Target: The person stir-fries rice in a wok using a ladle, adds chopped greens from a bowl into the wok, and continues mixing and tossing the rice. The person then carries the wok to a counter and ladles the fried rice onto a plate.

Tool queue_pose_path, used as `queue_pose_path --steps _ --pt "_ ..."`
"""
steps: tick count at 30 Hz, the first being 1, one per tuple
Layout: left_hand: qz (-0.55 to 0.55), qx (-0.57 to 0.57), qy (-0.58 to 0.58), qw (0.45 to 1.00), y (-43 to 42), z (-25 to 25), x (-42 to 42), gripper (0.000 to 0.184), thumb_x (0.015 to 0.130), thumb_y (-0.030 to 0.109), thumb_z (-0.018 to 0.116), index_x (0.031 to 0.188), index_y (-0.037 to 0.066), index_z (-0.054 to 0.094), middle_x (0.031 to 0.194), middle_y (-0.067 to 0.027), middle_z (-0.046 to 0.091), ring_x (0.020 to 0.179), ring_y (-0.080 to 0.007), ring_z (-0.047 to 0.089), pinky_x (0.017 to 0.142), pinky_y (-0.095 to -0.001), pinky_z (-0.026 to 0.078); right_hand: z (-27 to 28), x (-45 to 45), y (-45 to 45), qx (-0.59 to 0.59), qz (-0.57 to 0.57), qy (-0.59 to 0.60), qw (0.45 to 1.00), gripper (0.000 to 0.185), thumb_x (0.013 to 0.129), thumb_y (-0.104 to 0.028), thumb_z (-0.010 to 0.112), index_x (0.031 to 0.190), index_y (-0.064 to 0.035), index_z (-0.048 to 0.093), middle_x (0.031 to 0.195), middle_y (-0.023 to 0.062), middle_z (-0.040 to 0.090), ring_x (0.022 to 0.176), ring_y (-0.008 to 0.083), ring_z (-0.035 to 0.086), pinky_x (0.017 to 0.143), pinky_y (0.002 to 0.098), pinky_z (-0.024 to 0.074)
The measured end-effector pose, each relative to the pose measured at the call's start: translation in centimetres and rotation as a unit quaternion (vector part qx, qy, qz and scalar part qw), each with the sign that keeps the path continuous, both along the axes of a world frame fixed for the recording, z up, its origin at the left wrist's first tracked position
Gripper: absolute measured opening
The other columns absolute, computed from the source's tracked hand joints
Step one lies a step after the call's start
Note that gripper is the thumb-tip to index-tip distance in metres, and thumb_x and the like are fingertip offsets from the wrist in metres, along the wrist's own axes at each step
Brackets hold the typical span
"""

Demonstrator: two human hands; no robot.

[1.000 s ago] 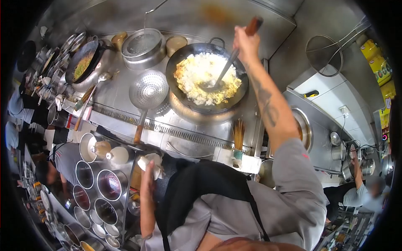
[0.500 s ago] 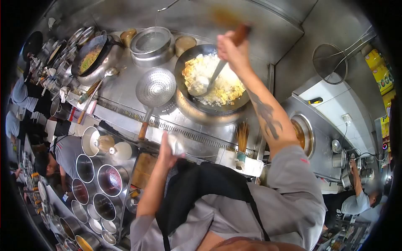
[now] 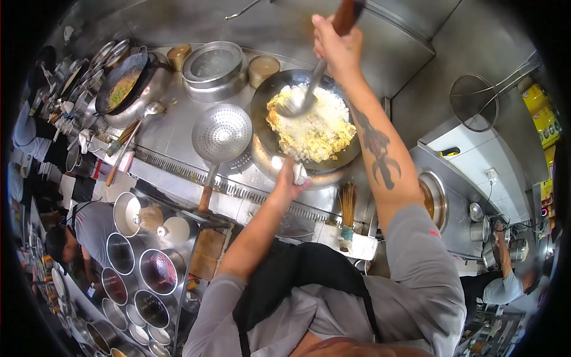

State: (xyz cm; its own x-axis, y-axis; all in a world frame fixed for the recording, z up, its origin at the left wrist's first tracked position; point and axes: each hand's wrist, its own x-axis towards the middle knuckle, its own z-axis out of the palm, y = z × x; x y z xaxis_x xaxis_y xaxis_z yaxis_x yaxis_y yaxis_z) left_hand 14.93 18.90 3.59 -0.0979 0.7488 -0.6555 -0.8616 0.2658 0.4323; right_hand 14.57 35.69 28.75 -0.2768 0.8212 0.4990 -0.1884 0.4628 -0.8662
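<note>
Fried rice with egg (image 3: 318, 134) lies in a dark wok (image 3: 260, 128) on the stove. My right hand (image 3: 339, 49) is closed around the handle of a steel ladle (image 3: 313, 89); the handle's upper end is wooden. The ladle's bowl is down at the upper left of the rice, somewhat blurred. At the wok's near rim, my left hand (image 3: 288, 184) grips a folded white cloth (image 3: 298, 171). The cloth appears pressed against the rim, though the fingers partly hide the contact.
Left of the wok rests a perforated strainer (image 3: 222, 134). Behind it stands a pot (image 3: 214, 62). A bamboo brush (image 3: 347, 208) sits at the front right. Several metal containers (image 3: 160, 265) stand lower left. Another wok (image 3: 122, 89) is further left. Co-workers are at both sides.
My left hand has moved up and right with the cloth, from in front of the stove to the wok's rim. The ladle has shifted up within the wok, and my right hand has risen.
</note>
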Motion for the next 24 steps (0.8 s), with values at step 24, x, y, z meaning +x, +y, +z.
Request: queue_pose_path --steps 24 --pt "-0.124 0.046 0.027 0.991 3.3 -8.4 -2.0 0.013 0.082 0.015 0.060 0.091 0.012 0.051 0.079 -0.0045 0.055 0.068 -0.0189 0.053 0.048 -0.0298 0.045 -0.4 11.6 2.8 -0.103 -0.069 -0.009 0.992 0.025 0.084 -0.018 0.069 0.074 -0.0095 0.048 0.057 -0.0026 0.045 0.045 0.0114 0.045 0.050 0.0289 0.0422"
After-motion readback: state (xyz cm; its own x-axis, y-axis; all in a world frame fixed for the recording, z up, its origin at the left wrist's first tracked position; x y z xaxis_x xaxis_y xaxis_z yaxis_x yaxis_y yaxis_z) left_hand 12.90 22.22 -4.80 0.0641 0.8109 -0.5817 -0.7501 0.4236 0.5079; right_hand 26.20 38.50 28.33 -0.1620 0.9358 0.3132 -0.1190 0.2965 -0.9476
